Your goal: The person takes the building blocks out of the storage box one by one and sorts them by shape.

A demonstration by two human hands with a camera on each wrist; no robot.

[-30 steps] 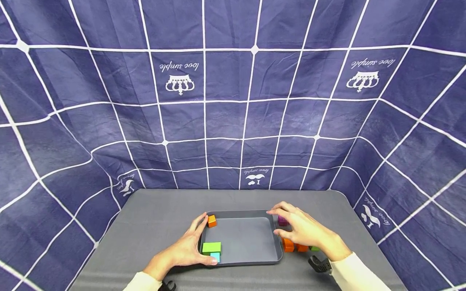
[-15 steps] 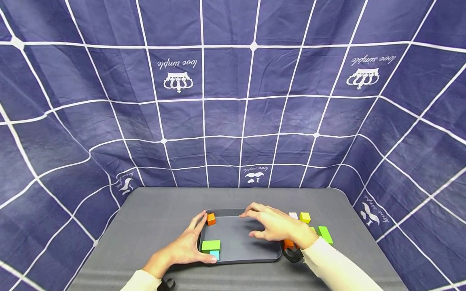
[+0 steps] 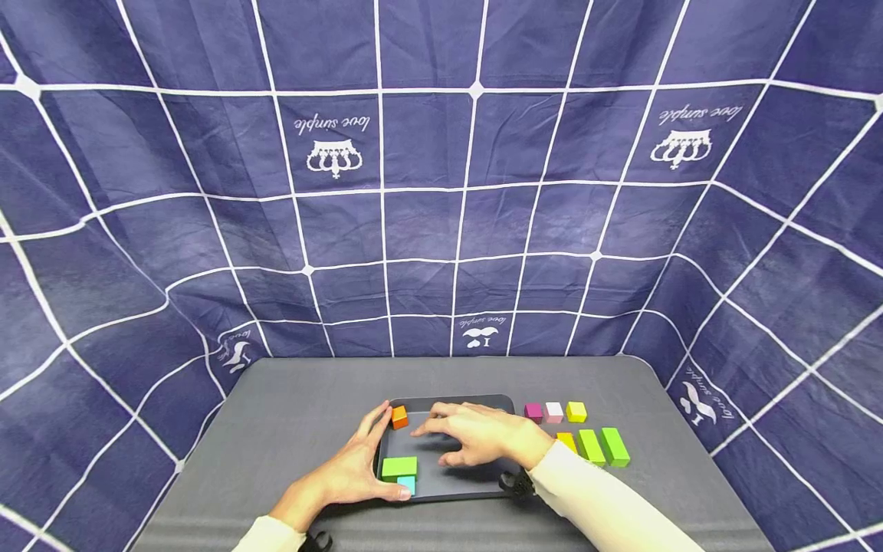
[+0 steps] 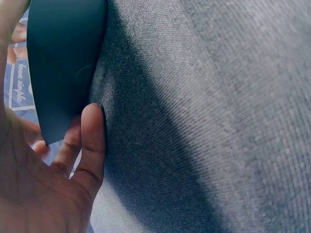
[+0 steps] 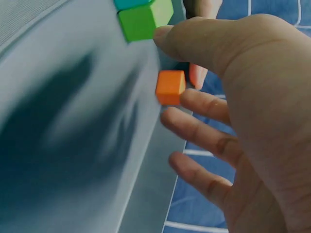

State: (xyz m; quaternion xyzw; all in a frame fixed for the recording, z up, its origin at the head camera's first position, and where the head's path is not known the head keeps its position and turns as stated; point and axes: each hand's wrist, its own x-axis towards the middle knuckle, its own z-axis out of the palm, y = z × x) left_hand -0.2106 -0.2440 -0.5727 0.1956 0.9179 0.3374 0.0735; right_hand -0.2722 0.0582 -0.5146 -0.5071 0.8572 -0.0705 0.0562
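Fingers, right hand: spread wide, nothing held, above tray. Left hand: spread, touching tray end, nine o'clock. Orange cube: tray's ten o'clock. Green block: eight o'clock. Advised: tray braced; approach cube from four o'clock, thumb kept clear of green block.

On the blue cloth facing you, high up, you can read the words "love simple" twice, upside down, above inverted crowns. Low in the middle, "love simple" also tops a moustache, with an "I" and a heart beneath. Slanted prints at both sides are harder to make out. Your left wrist view shows "love simple" sideways on that cloth
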